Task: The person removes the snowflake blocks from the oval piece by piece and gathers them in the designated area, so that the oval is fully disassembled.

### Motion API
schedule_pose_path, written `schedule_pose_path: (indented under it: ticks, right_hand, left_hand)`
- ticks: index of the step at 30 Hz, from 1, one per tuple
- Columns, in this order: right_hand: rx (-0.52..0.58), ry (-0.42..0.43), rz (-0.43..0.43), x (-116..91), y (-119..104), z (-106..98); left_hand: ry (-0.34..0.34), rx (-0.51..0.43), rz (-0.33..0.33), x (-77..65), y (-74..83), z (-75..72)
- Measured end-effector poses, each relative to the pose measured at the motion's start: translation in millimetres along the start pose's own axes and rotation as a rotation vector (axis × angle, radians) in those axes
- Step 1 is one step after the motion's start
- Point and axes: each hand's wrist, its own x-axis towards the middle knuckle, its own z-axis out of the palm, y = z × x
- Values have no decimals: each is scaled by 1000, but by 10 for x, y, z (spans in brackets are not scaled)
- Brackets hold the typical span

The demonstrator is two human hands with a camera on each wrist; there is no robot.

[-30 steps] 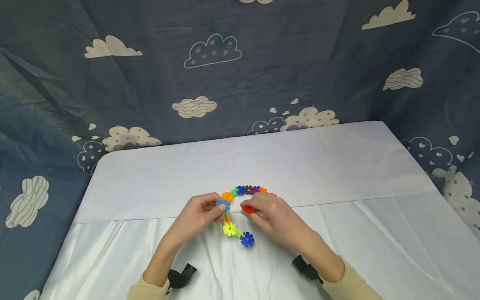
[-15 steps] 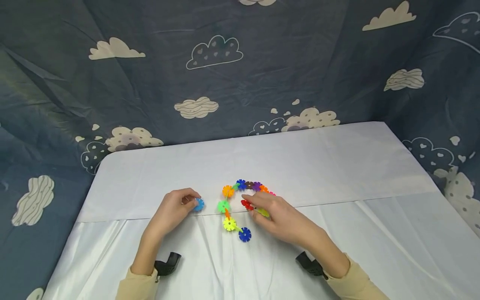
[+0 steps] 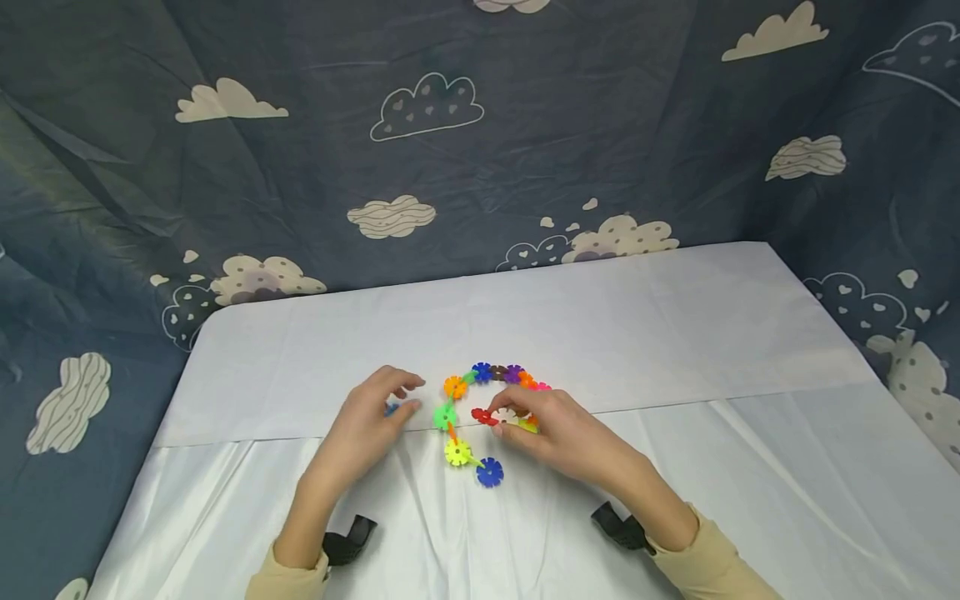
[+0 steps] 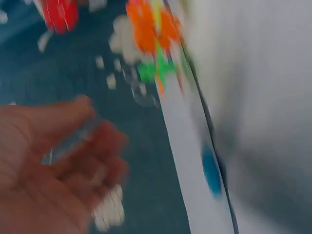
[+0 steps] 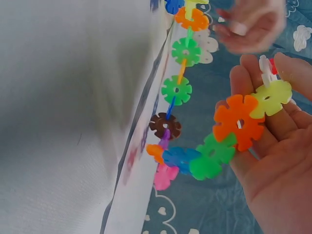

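Observation:
A curved chain of notched plastic snowflake discs point(image 3: 446, 417) lies on the table, with a dark blue disc point(image 3: 490, 472) at its near end. My right hand point(image 3: 558, 429) pinches the chain's other end, near a red disc point(image 3: 482, 416) and a white one point(image 3: 507, 414). In the right wrist view, orange point(image 5: 239, 123) and yellow point(image 5: 273, 97) discs of the chain lie across its fingers. My left hand point(image 3: 366, 427), blurred in its wrist view, has relaxed fingers and holds nothing. A loose light blue disc point(image 4: 212, 170) lies on the table, mostly hidden behind that hand in the head view.
White cloth covers the table point(image 3: 675, 333), with a seam running across it. Behind stands a dark blue curtain point(image 3: 570, 125) with cloud prints. A black strap piece hangs at each wrist, the left one point(image 3: 349, 540) and the right one point(image 3: 622, 527).
My left hand carried the light blue disc leftward from the chain, let it go on the table, and moved slightly back right. The right hand's red disc has shifted a little left.

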Motion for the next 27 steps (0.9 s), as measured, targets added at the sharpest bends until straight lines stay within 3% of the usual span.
schedule_pose_path:
  ticks: [4,6,13,20,27]
  right_hand:
    - [19,4,-37,-6,0,7]
    - [36,2,-50,-9,-5,13]
    - [47,-8,-43,-13,-35,35]
    - [96,-8,-7,-13,-21,39]
    - [190,-154,-4,-13,17,-59]
  left_hand:
    - [-62,-105,271,-17,251,164]
    - [-85,-127,337,-31,321,236]
    - [-54,-178,355,-43,342,354]
    - [25,-179,473,-22,287,379]
    - [74,-90,577,-13,277,378]
